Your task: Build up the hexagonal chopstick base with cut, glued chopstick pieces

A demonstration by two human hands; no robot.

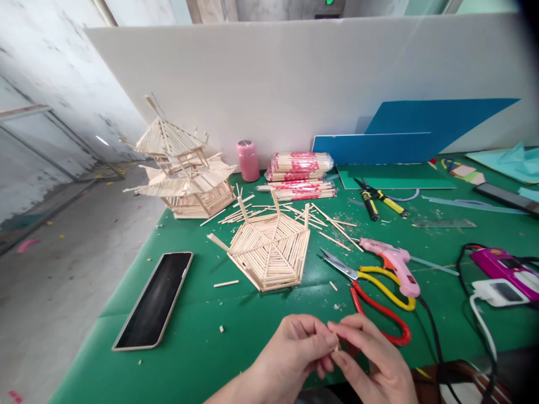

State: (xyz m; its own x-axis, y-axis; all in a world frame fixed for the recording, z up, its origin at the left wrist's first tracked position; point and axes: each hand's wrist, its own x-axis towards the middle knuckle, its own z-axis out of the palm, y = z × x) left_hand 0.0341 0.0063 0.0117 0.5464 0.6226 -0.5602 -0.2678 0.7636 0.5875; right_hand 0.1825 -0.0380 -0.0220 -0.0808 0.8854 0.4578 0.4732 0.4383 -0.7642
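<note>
My left hand [301,350] and my right hand [373,359] meet at the front edge of the table, fingertips pinched together. Between them shows the tip of a small pale wooden stick piece [336,348]; the fingers hide most of it. Beyond my hands lies a hexagonal base of wooden sticks [269,249], with short posts standing up at several corners. Scissors [357,275] with one red and one yellow handle rest just past my right hand, blades partly apart. A pink glue gun [393,264] lies on its side behind them.
A tiered stick pavilion [185,168] stands at the back left, near a pink flask [247,161] and bundled sticks [300,168]. Loose sticks [337,224] lie behind the base. A phone [154,303] is at left, pliers [379,199] at back right, cables [433,331] at right.
</note>
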